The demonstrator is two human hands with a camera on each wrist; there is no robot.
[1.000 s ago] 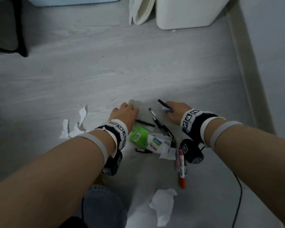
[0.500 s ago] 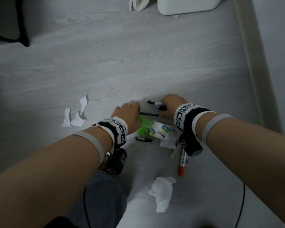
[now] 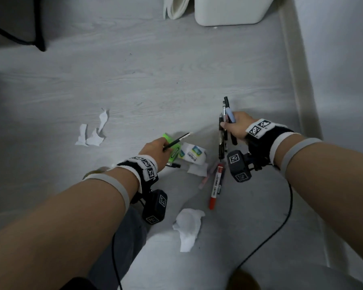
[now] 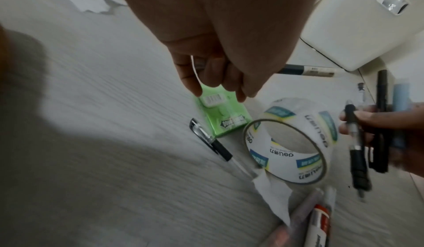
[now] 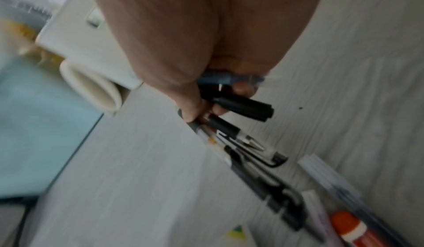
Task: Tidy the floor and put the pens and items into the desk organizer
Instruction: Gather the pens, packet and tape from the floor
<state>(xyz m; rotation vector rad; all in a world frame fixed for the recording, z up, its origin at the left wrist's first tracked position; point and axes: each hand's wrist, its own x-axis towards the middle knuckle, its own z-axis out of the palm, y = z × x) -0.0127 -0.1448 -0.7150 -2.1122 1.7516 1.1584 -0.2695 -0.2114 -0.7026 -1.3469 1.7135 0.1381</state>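
Right hand (image 3: 236, 127) curled tight round a bundle of pens (image 3: 225, 130), thumb pressed across the barrels, tips pointing down toward the floor, caps sticking up past the knuckles. From the right wrist view: a pale blue pen (image 5: 229, 80), a fat black marker (image 5: 243, 108) and several slim clear pens, all clamped in the one fist, though blur hides the exact count.

Left hand (image 3: 157, 150) pinching a single dark pen (image 3: 176, 141) between thumb and fingers, pale end angled up and to the right, clear of the floor. Fingers (image 4: 213, 76) bent, hovering just above the green box (image 4: 220, 114).

Under and between the hands, the heap on the grey floor (image 3: 134, 80): green box lying flat, a roll of tape (image 3: 192, 154) just beside it to the right, tilted on its edge. A clear pen with a black cap (image 4: 211, 140) touching the box's near side, its far end running under a crumpled scrap of tissue (image 3: 197, 169). Below the tape, a red marker (image 3: 216, 186) lying lengthwise, a pinkish pen (image 3: 205, 178) alongside it.

Further out: a larger wad of tissue (image 3: 188, 227) near the knees, torn bits of paper (image 3: 92, 132) well off to the left. A white bin (image 3: 228, 11) at the top by the wall, a rolled white sheet (image 3: 176, 7) just beside it. No desk organizer to be picked out in any view.
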